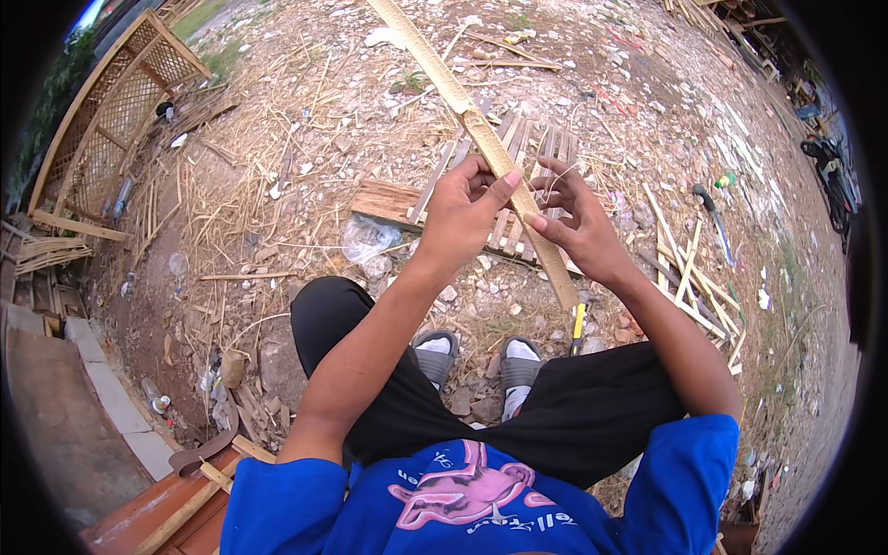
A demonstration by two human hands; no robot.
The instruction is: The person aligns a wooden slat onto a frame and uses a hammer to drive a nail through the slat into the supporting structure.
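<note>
A long split bamboo strip [481, 134] with a node partway along slants from the far edge down toward my right knee. My left hand [462, 208] pinches it between thumb and bent fingers. Just below, my right hand [587, 227] has its thumb on the strip's face, while its fingers curl loosely at the right edge. A thin, pale sliver curves near those fingers. Beneath the strip lies a slatted wooden pallet [504, 242], partly hidden by my hands and the bamboo.
A yellow-and-black handled tool [578, 326] lies by my right foot. Further right are a pile of split bamboo pieces [689, 268] and a curved dark-handled tool [710, 208]. A lattice panel [116, 120] leans at the far left. Clear plastic [370, 239] lies beside the pallet.
</note>
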